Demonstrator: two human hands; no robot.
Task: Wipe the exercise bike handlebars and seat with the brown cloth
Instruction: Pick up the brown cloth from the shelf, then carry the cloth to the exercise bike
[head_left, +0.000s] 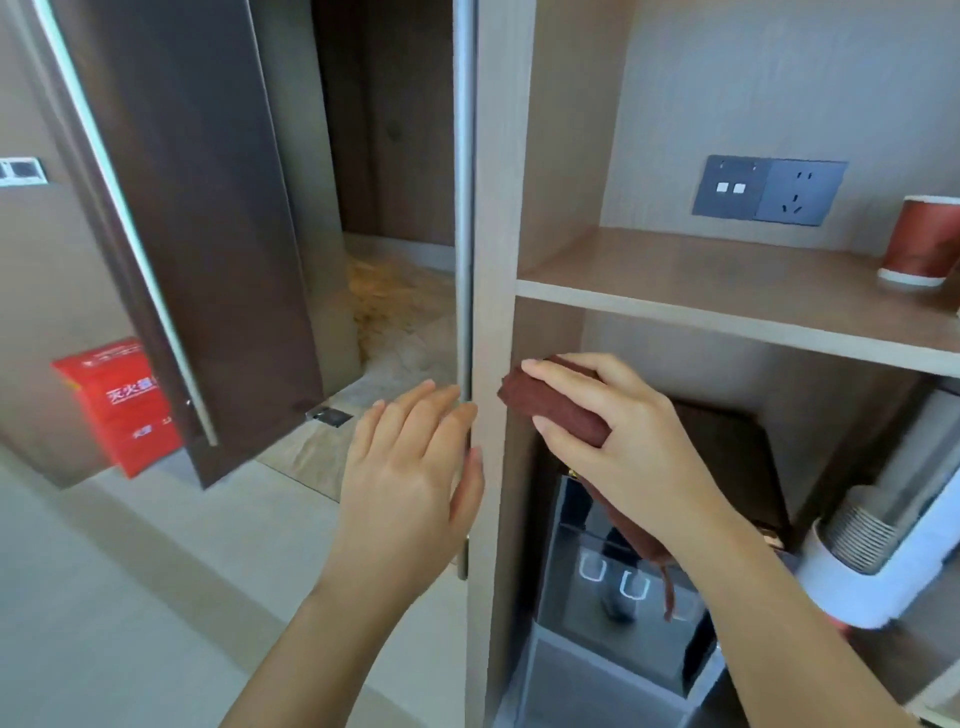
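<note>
Head view: right hand (618, 441) grips brown cloth (551, 406); shelf (701, 291) holds cup (922, 239).

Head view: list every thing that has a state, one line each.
brown cloth, folded, gripped by right hand
left hand, open, fingers straight beside metal handle
dark cabinet door, swung open
wall socket, nothing plugged in
red paper cup, standing on shelf

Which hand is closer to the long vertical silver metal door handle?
Left. The left hand has its fingertips at the long silver handle; the right hand, gripping the folded brown cloth, is to its right.
</note>
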